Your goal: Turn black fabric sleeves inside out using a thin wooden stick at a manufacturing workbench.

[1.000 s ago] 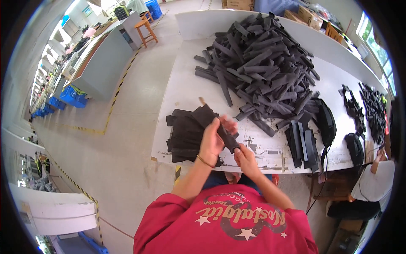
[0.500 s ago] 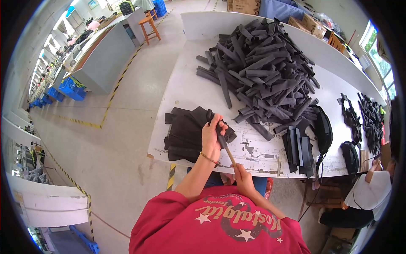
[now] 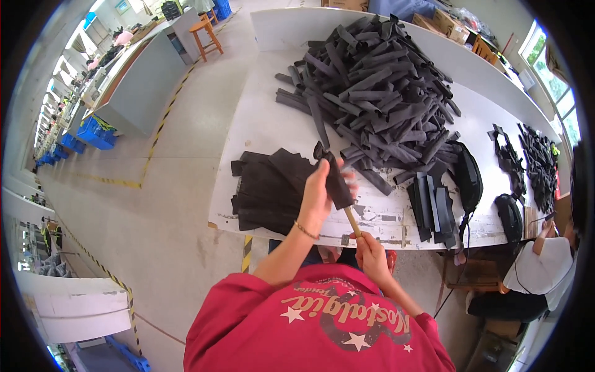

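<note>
My left hand (image 3: 319, 192) grips a black fabric strip (image 3: 334, 177) that is pulled over a thin wooden stick (image 3: 352, 221). My right hand (image 3: 372, 254) holds the lower end of that stick, just below the table's front edge. The strip stands tilted above the white table (image 3: 260, 118). Left of my hands lies a flat stack of black fabric pieces (image 3: 269, 189). A big heap of black strips (image 3: 378, 93) covers the far middle of the table.
A few upright black pieces (image 3: 431, 208) and black pouches with straps (image 3: 468, 177) lie right of my hands. More black parts (image 3: 533, 161) sit at the far right, near a seated person (image 3: 539, 266). Grey floor with yellow-black tape (image 3: 155, 136) lies to the left.
My hands have drawn apart: the left slid the black strip up along the stick while the right moved down toward my body, baring more of the wooden stick.
</note>
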### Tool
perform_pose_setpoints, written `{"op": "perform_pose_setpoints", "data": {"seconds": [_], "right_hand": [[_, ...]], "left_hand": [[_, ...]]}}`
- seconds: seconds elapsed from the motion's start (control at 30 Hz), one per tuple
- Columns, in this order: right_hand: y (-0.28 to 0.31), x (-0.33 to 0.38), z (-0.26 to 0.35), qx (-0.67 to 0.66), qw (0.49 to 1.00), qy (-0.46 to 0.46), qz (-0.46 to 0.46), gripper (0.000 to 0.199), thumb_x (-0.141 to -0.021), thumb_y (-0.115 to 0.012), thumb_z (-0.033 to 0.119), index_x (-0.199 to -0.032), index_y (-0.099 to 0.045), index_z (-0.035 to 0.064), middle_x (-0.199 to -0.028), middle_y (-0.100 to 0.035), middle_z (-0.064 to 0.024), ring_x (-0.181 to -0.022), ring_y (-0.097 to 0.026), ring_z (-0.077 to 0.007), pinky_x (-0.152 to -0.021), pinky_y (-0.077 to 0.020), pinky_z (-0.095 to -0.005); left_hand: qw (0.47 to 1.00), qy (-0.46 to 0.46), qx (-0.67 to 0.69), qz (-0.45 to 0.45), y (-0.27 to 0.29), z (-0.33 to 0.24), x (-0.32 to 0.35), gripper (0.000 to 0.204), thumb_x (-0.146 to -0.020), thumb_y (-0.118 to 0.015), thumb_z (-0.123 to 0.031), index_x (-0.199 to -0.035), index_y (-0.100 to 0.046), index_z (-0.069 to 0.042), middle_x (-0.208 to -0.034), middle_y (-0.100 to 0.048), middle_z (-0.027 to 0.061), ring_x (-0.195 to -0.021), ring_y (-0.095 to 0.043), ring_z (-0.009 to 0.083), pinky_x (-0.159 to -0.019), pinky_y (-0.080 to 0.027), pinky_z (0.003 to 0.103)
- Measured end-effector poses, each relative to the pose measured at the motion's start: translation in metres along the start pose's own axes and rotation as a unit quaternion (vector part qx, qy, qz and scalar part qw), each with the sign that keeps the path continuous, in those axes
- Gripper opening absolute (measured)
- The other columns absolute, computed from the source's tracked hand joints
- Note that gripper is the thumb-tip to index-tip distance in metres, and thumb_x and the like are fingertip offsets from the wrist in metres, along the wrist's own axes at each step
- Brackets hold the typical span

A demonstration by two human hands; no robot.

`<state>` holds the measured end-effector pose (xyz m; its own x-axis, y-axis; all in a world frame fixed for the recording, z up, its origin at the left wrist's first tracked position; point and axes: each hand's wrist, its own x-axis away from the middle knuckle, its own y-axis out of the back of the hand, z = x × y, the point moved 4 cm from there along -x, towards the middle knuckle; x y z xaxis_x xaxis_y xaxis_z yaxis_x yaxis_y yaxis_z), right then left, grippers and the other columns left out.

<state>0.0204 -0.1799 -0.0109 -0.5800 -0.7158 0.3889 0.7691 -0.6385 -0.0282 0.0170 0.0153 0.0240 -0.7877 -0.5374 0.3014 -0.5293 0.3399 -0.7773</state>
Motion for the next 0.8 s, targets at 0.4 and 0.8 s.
{"op": "perform_pose_setpoints", "data": {"seconds": [0.4, 0.8], "right_hand": [[0.010, 0.032, -0.023, 0.018, 0.998, -0.020, 0.055, 0.022, -0.098, -0.041, 0.013, -0.112, -0.054, 0.0007, -0.060, -0.037, 0.0046, -0.052, -0.035, -0.0038, -0.047, -0.0312, -0.0215], [-0.001, 0.026, -0.011, 0.037, 0.999, -0.018, 0.022, 0.022, -0.098, -0.043, 0.014, -0.111, -0.057, 0.0023, -0.058, -0.038, 0.0053, -0.050, -0.034, -0.0029, -0.045, -0.0297, -0.0215]], "left_hand": [[0.998, -0.031, 0.013, -0.046, 0.032, 0.013, -0.024, 0.028, -0.096, -0.050, -0.026, -0.078, -0.055, -0.005, -0.052, -0.041, -0.0026, -0.037, -0.030, 0.0051, -0.036, -0.023, 0.022], [0.998, -0.023, 0.027, -0.044, 0.025, 0.004, -0.013, 0.040, -0.095, -0.047, -0.042, -0.077, -0.051, -0.005, -0.050, -0.042, 0.0005, -0.037, -0.036, 0.0114, -0.038, -0.029, 0.025]]}}
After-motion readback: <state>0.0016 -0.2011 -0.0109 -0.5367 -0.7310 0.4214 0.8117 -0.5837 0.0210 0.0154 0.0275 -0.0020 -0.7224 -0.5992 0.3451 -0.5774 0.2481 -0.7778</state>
